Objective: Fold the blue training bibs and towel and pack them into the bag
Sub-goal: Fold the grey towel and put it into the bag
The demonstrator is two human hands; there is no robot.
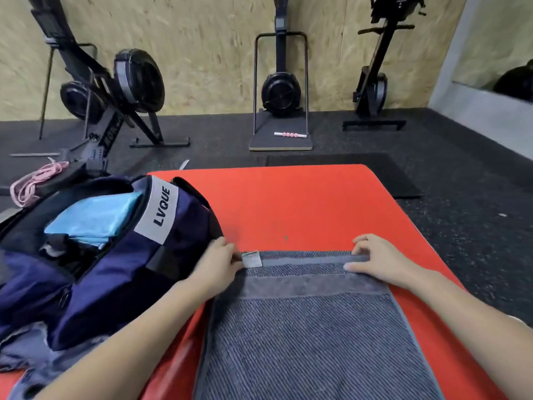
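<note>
A grey striped towel (305, 336) lies spread on the red mat (302, 203), its far edge folded over with a small white label at its far left corner. My left hand (219, 262) pinches that far left corner by the label. My right hand (377, 259) pinches the far right corner of the towel. The navy bag (115, 272) marked LVQUE sits open to the left, touching the mat. Folded light blue bibs (95, 217) lie inside its opening.
Grey-blue cloth (31, 359) is bunched at the lower left beside the bag. A pink rope (34, 180) lies behind the bag. Black rowing machines (115, 90) and a stand with a pink roller (290, 135) line the wall. A black floor mat (383, 174) lies past the red one.
</note>
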